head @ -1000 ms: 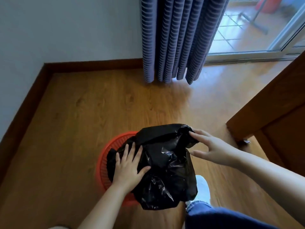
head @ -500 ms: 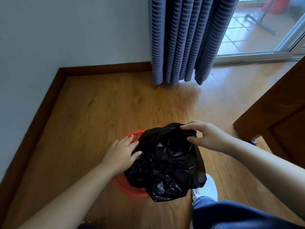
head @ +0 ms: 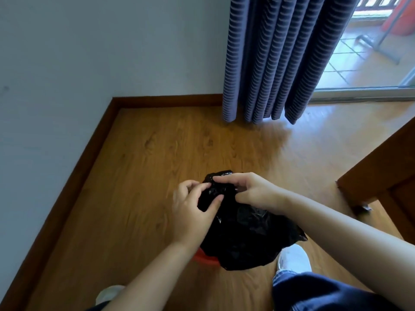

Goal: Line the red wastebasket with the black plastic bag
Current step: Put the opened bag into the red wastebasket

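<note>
wooden floor (head: 157, 167) fills the corner, a striped curtain (head: 283, 59) hanging behind. the black plastic bag (head: 244, 236) is bunched over the red wastebasket (head: 205, 259), which shows only a sliver of rim. left hand (head: 190, 212) and right hand (head: 253, 190) each have their grip pinching the bag's top edge.

Both hands now meet at the far top of the black bag (head: 244, 232), the left hand (head: 193, 209) off the wastebasket's (head: 203, 258) rim, the right hand (head: 251, 191) pinching beside it.
</note>
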{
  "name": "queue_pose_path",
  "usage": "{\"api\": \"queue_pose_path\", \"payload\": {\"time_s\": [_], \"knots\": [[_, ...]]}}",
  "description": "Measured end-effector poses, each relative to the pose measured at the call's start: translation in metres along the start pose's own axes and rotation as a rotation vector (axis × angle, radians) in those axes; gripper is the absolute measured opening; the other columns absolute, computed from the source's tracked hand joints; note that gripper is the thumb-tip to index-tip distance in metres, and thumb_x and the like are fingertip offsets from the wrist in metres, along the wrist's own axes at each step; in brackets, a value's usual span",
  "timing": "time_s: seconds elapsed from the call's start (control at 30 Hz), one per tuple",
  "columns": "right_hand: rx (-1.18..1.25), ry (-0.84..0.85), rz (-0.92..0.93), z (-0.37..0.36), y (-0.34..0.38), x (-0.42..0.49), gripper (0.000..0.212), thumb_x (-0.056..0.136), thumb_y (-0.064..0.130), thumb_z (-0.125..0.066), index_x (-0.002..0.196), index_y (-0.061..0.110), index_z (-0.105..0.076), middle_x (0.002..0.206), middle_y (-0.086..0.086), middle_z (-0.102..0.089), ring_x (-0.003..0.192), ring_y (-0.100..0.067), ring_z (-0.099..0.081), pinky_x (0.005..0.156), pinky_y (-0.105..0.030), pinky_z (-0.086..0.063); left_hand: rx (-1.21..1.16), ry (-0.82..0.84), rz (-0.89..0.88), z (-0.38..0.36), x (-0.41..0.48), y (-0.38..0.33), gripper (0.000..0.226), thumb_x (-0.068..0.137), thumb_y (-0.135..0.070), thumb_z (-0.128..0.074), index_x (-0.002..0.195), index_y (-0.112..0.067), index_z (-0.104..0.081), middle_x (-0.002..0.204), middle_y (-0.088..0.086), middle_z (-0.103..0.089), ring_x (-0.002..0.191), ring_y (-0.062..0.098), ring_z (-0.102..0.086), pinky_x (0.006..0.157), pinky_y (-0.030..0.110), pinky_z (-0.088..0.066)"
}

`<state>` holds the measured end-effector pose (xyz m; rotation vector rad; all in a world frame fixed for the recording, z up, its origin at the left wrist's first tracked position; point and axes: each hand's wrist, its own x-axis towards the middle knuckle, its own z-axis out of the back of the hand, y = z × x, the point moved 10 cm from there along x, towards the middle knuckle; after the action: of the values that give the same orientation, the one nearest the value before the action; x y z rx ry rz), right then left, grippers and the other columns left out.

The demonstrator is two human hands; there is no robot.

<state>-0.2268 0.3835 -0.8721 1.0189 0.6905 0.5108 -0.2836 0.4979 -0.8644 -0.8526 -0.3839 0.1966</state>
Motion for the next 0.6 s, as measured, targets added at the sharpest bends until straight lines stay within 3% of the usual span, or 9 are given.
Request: {"api": "queue_pose_path", "payload": {"time_s": [0.07,0.17,0.3,0.47,0.6], "knots": [[-0.010,0.010,0.007,-0.005,0.000,0.004,0.059,0.080,-0.015,-0.042,0.127,0.020,-0.050,0.119,0.002,-0.060,0.091,0.006,-0.059,0.077,-0.013,-0.048,-0.024,0.021,0.035,0.004,-0.001,0.007,0.044,0.072,-0.047,-0.065,0.106,-0.019,-0.064,0.100,-0.006,-0.048,0.100,0.011,-0.046,0.086,0.024,-0.038],[-0.056,-0.047,0.055,-0.007,0.005,0.010,0.045,0.085,-0.005,-0.048,0.123,0.019,-0.055,0.122,0.004,-0.059,0.107,0.001,-0.055,0.093,-0.017,-0.043,-0.164,0.060,0.084,0.006,-0.004,0.008,0.053,0.068,-0.055,-0.060,0.109,-0.022,-0.060,0.101,-0.015,-0.048,0.096,0.000,-0.049,0.079,0.008,-0.039],[-0.050,-0.132,0.100,-0.010,0.014,0.017,0.040,0.082,-0.002,-0.054,0.110,0.025,-0.063,0.108,0.009,-0.065,0.100,0.002,-0.059,0.088,-0.017,-0.046,-0.270,0.020,0.099,0.007,-0.010,0.006,0.032,0.071,-0.036,-0.070,0.100,-0.028,-0.058,0.101,-0.014,-0.052,0.093,-0.005,-0.050,0.076,0.005,-0.039],[-0.049,-0.160,0.118,-0.011,0.015,0.020,0.035,0.083,0.004,-0.058,0.111,0.025,-0.061,0.104,0.009,-0.068,0.096,0.003,-0.061,0.086,-0.017,-0.047,-0.321,-0.032,0.108,0.010,-0.009,0.007,0.015,0.078,-0.019,-0.068,0.087,-0.028,-0.059,0.095,-0.009,-0.058,0.088,0.003,-0.057,0.073,0.011,-0.045],[-0.278,-0.217,0.121,-0.001,0.009,0.018,0.032,0.083,0.007,-0.058,0.109,0.025,-0.062,0.103,0.007,-0.068,0.097,0.002,-0.059,0.086,-0.011,-0.043,-0.345,-0.051,0.153,0.013,-0.003,0.018,0.023,0.084,-0.010,-0.060,0.078,-0.032,-0.058,0.081,-0.006,-0.064,0.077,0.004,-0.060,0.064,0.009,-0.044]]}}
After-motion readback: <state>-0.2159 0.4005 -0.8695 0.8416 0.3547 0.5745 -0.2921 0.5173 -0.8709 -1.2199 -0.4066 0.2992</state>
